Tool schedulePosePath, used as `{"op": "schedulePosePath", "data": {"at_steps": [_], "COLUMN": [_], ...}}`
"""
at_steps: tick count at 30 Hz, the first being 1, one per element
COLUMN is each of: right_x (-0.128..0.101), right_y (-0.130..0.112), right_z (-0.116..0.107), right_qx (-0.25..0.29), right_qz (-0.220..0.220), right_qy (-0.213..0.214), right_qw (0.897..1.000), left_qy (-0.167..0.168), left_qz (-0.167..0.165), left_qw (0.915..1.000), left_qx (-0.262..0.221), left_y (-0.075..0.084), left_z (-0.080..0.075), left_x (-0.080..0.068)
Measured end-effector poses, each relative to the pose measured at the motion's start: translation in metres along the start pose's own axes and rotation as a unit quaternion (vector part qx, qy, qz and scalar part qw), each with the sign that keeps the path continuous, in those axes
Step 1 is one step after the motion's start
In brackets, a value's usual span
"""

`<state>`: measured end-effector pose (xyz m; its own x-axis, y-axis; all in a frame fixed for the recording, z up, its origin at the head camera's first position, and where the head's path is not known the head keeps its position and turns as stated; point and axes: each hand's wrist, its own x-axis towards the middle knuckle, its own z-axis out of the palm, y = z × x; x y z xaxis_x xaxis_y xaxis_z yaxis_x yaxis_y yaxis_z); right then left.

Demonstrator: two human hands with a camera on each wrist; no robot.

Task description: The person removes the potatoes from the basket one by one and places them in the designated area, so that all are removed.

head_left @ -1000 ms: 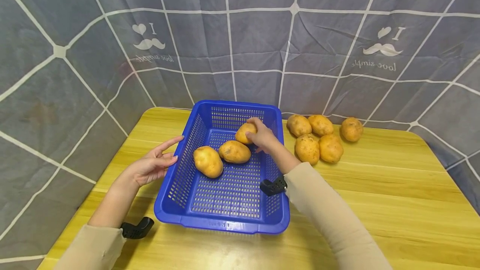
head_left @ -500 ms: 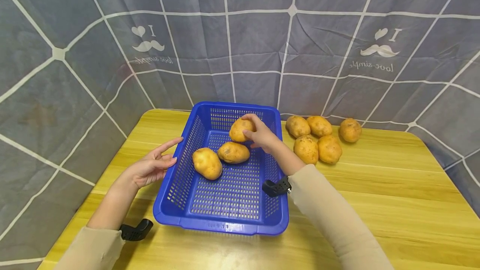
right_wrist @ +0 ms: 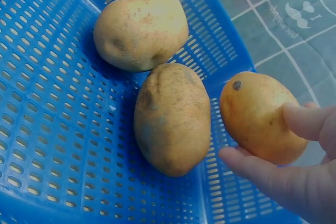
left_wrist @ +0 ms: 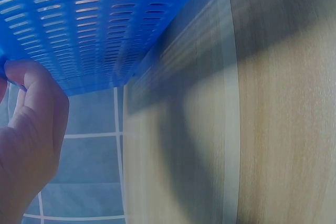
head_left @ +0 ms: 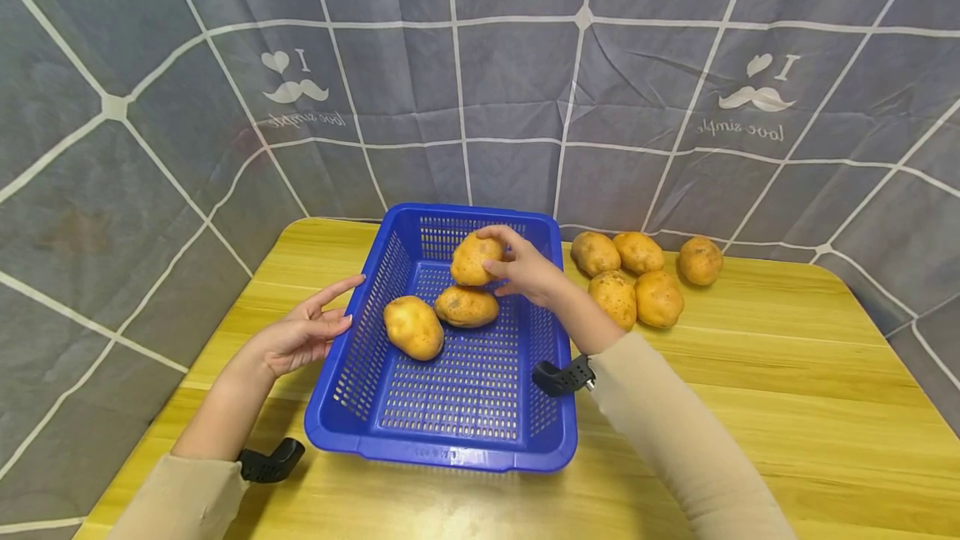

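A blue plastic basket [head_left: 442, 450] with slotted walls stands on the wooden table. My left hand [head_left: 303, 336] holds its left rim, thumb and fingers at the edge; the left wrist view shows a curled finger [left_wrist: 39, 80] at the lip. Inside the basket, toward the back, my right hand [head_left: 525, 269] grips a potato [head_left: 474, 261] between thumb and fingers. Just in front of it lies an oblong potato [head_left: 467, 307], with a larger potato [head_left: 414, 328] to its left. In the right wrist view, the gripped potato [right_wrist: 260, 116] appears apart from the oblong potato [right_wrist: 172, 121].
Several potatoes [head_left: 613, 298] lie grouped on the table right of the basket, and a single potato [head_left: 701, 261] sits a little further right. A grey checked cloth [head_left: 517, 90] hangs behind the table [head_left: 787, 382] and along its left side.
My right hand has shifted left and slightly up with the gripped potato, which now shows behind the oblong potato. My left hand stays at the rim.
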<state>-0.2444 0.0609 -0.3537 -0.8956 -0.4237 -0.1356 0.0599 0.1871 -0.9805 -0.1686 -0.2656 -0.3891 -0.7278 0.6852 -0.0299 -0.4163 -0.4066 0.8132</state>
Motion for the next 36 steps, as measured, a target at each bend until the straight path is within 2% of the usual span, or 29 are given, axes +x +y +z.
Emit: {"op": "schedulePosePath", "data": {"at_steps": [12,21,36], "right_x": [-0.014,-0.022,-0.033], "right_y": [-0.006,-0.009,-0.013], "right_z": [-0.002,-0.004,-0.004], "right_qx": [0.047,0.063,0.088], "right_qz": [-0.007,-0.016,-0.022], "right_qy": [-0.032,-0.053,-0.043], "right_qw": [0.998,0.996,0.995], "left_qy": [-0.01,-0.014,-0.018], "left_qz": [0.002,0.004,0.003], "left_qw": [0.9999,0.9999,0.9998], "left_qx": [-0.001,0.002,0.003], "left_y": [-0.001,0.0,0.001], "left_z": [0.001,0.001,0.003], "left_x": [0.0,0.001,0.001]}}
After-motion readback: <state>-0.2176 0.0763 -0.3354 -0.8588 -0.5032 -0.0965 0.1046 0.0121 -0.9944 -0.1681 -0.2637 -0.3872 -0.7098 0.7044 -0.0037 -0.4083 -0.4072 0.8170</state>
